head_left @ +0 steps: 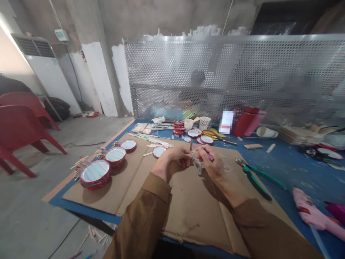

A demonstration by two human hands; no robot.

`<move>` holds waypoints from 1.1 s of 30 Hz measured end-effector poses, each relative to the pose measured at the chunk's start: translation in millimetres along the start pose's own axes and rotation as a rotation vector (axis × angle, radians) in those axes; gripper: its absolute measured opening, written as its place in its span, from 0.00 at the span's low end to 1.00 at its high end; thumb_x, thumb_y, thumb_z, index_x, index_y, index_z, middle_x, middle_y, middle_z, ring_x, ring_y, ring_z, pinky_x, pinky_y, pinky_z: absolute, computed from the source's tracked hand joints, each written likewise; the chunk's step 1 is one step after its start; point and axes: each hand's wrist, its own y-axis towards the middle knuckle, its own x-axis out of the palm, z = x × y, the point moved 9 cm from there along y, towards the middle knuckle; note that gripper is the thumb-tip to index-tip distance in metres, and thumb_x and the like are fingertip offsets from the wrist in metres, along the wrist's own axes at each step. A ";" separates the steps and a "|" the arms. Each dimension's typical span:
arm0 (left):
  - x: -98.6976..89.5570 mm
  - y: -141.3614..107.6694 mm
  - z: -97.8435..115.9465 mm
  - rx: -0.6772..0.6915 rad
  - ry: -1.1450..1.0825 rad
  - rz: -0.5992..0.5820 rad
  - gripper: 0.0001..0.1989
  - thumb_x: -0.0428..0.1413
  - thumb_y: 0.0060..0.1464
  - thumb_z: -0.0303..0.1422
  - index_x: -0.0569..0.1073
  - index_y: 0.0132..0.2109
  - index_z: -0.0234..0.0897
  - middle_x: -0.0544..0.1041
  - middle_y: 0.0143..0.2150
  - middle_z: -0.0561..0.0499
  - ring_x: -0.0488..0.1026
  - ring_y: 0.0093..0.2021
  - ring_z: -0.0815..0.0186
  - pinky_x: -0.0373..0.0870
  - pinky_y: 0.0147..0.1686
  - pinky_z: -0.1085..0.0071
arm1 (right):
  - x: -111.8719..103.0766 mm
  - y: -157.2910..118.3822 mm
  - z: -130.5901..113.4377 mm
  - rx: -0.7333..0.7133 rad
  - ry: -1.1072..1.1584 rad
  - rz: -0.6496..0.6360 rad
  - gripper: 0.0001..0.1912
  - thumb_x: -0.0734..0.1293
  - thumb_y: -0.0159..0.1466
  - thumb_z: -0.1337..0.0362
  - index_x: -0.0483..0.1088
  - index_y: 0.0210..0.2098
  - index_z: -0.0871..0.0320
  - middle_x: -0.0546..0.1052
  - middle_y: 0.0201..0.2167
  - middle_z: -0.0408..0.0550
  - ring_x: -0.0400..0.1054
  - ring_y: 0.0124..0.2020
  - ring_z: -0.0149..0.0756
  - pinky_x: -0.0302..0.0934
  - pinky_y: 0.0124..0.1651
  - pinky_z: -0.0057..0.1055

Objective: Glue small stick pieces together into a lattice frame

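Close together above the cardboard sheet [194, 208], my two hands work on small pieces. My left hand [180, 155] is closed with its fingertips pinched around a thin upright stick [191, 144]. My right hand [211, 163] is wrapped around a slim purple-handled tool [210, 157], whose working end is hidden by the fingers. Just below the fingertips is a short greyish cylinder [199, 169], and I cannot tell whether either hand touches it. Behind my left wrist lies a round red-rimmed lid [159, 151] with a whitish face. Flat wooden sticks [148, 154] lie beside it.
Stacked red-rimmed lids [95, 172] stand at the left with sticks beside them. Teal-handled pliers [254, 178] and a pink glue gun [309, 210] lie at the right. Along the back are paper cups [205, 123], a phone [226, 121], a red bottle [245, 121] and a perforated metal screen [167, 64].
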 end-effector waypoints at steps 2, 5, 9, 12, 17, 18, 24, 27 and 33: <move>0.0 1.0 -0.9 -0.001 0.007 -0.006 0.14 0.59 0.55 0.40 0.71 0.30 0.33 0.74 0.23 0.53 0.72 0.23 0.72 0.68 0.30 0.73 | 0.3 0.5 0.6 0.004 -0.006 -0.002 0.16 0.59 0.66 0.50 0.69 0.32 0.54 0.72 0.22 0.43 0.67 0.25 0.34 0.61 0.31 0.29; 0.2 2.2 -0.7 0.001 0.012 -0.013 0.13 0.57 0.57 0.38 0.71 0.30 0.33 0.74 0.23 0.53 0.72 0.23 0.72 0.68 0.30 0.73 | -1.6 0.8 0.5 0.000 0.009 0.019 0.17 0.59 0.67 0.50 0.69 0.32 0.54 0.71 0.22 0.42 0.66 0.24 0.33 0.61 0.30 0.28; 1.2 2.3 -1.2 -0.011 0.021 -0.025 0.15 0.57 0.57 0.41 0.71 0.32 0.33 0.74 0.23 0.52 0.72 0.24 0.72 0.69 0.32 0.73 | -3.3 1.3 -0.4 -0.021 0.021 0.036 0.17 0.60 0.66 0.49 0.69 0.30 0.55 0.70 0.21 0.41 0.65 0.23 0.32 0.60 0.28 0.27; 0.9 1.3 -1.1 -0.015 0.028 -0.019 0.15 0.58 0.57 0.42 0.71 0.32 0.33 0.74 0.22 0.53 0.72 0.24 0.72 0.69 0.32 0.73 | -2.9 1.5 0.5 -0.022 0.035 0.031 0.17 0.60 0.66 0.50 0.69 0.30 0.55 0.70 0.21 0.41 0.65 0.23 0.32 0.60 0.28 0.27; 0.0 0.9 0.4 -0.004 0.019 -0.007 0.14 0.57 0.58 0.41 0.71 0.31 0.33 0.74 0.22 0.53 0.72 0.23 0.72 0.69 0.31 0.73 | -1.3 0.7 1.9 -0.018 0.057 0.016 0.17 0.60 0.66 0.50 0.69 0.31 0.55 0.71 0.21 0.41 0.65 0.23 0.32 0.60 0.28 0.27; 0.0 1.2 -0.1 -0.007 0.020 -0.009 0.14 0.58 0.57 0.41 0.71 0.31 0.33 0.74 0.22 0.53 0.72 0.22 0.72 0.69 0.30 0.73 | -1.2 0.6 2.2 -0.014 0.061 0.016 0.17 0.60 0.66 0.50 0.69 0.31 0.55 0.71 0.22 0.42 0.65 0.23 0.32 0.61 0.28 0.27; 0.1 2.0 -0.8 -0.005 0.025 -0.017 0.15 0.58 0.57 0.42 0.71 0.32 0.33 0.74 0.22 0.53 0.72 0.24 0.71 0.69 0.32 0.73 | -1.9 1.2 3.0 -0.010 0.090 0.025 0.17 0.61 0.66 0.49 0.69 0.31 0.55 0.71 0.22 0.41 0.65 0.23 0.31 0.61 0.29 0.27; 0.4 1.7 -1.1 -0.014 0.021 -0.019 0.16 0.60 0.54 0.43 0.71 0.32 0.33 0.74 0.22 0.53 0.72 0.23 0.71 0.69 0.31 0.72 | -7.3 0.8 6.4 0.018 0.132 0.075 0.17 0.62 0.66 0.48 0.69 0.32 0.54 0.71 0.21 0.40 0.65 0.22 0.31 0.62 0.29 0.26; 0.6 2.5 -0.5 0.008 0.013 -0.024 0.18 0.60 0.53 0.45 0.72 0.32 0.32 0.74 0.22 0.52 0.72 0.23 0.71 0.69 0.32 0.72 | -4.1 0.0 5.4 0.014 0.157 0.057 0.17 0.62 0.66 0.48 0.70 0.31 0.54 0.71 0.21 0.41 0.66 0.23 0.31 0.63 0.29 0.27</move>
